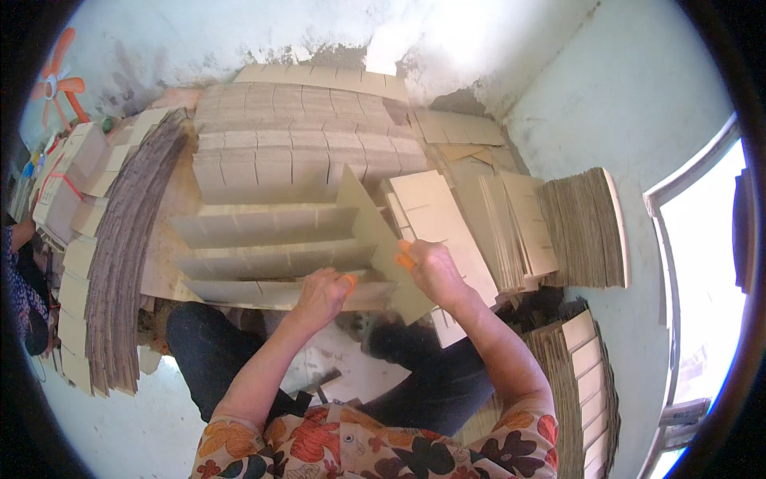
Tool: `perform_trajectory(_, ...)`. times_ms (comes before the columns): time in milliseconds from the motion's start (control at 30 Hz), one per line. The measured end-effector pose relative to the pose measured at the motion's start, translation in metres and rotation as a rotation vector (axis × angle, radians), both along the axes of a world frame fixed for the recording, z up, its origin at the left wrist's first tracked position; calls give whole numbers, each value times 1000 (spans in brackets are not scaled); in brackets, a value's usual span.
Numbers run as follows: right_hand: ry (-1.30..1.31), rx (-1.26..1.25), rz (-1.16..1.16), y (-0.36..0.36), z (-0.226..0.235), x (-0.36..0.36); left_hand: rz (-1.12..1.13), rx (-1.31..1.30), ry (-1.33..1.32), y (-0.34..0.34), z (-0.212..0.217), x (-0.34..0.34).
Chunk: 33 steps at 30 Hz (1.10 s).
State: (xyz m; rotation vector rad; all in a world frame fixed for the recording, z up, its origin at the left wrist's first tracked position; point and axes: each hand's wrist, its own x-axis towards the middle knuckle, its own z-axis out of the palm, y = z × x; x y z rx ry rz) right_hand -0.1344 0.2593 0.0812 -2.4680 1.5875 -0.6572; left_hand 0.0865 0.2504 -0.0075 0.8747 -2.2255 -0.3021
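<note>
Three slotted cardboard strips (267, 227) stand on edge in rows in front of me. A crosswise cardboard divider (375, 231) meets their right ends at an angle. My right hand (435, 271) is closed on the right side of this divider, with orange covers on its fingertips. My left hand (321, 297) is closed at the top edge of the nearest cardboard strip (239, 292), and orange shows on a fingertip there too. Its fingers are partly hidden, but they appear to pinch that strip.
Stacked slotted cardboard (311, 152) fills the back. A long curved stack (132, 255) runs down the left, and more stacks (582, 231) stand at the right. An orange fan (54, 84) is at far left, near another person's arm (22, 233). A bright doorway (702, 263) lies right.
</note>
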Motion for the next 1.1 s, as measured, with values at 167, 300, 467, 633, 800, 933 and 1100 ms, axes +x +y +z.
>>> perform_trajectory(167, 227, 93, -76, 4, -4, 10, 3, 33, 30, 1, 0, -2)
perform_trajectory(300, 253, 250, -92, 14, 24, 15, 15, 31, -1, 0, -4, 2)
perform_trajectory(467, 230, 118, -52, 32, 14, 5, 1, 43, 12, 2, -2, 1)
perform_trajectory(633, 169, 126, -9, 38, -8, 13, 3, 30, 11, 6, 3, -1)
perform_trajectory(800, -23, 144, -86, 29, -2, 5, 3, 64, -24, 7, 7, 1)
perform_trajectory(933, 17, 108, -52, 28, -22, -1, 6, 68, 16, 10, 8, -2)
perform_trajectory(1100, 281, 305, -104, 47, -18, 17, 6, 92, -11, 6, 6, 1)
